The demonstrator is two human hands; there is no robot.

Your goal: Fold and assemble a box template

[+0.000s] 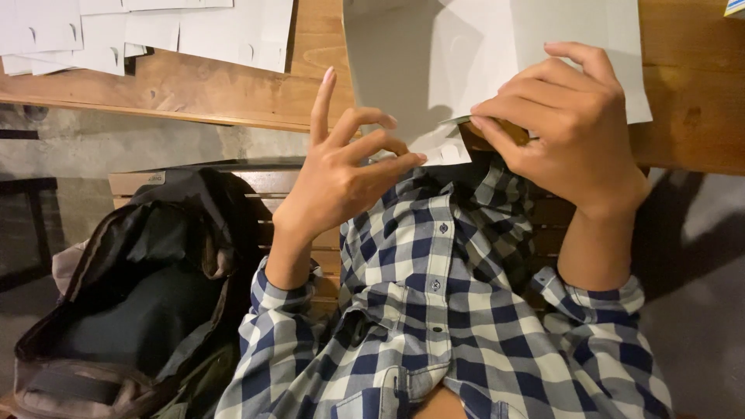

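the right hand point(570, 124) pinches the near edge of a big white paper point(481, 54) on the wooden table point(691, 93). the left hand point(341, 167) is up just beside it, fingers bent, one finger pointing up, touching nothing. more white papers point(155, 31) lie farther along the table. a dark backpack point(132, 302) sits open on the bench by the checked shirt point(434, 310).

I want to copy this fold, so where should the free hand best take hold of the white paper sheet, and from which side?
Probably the near left corner of the white paper sheet, from the left. That corner hangs past the wooden table edge, so fingers can pinch it above and below. The right hand already pinches the near edge; the left hand hovers open beside that corner.
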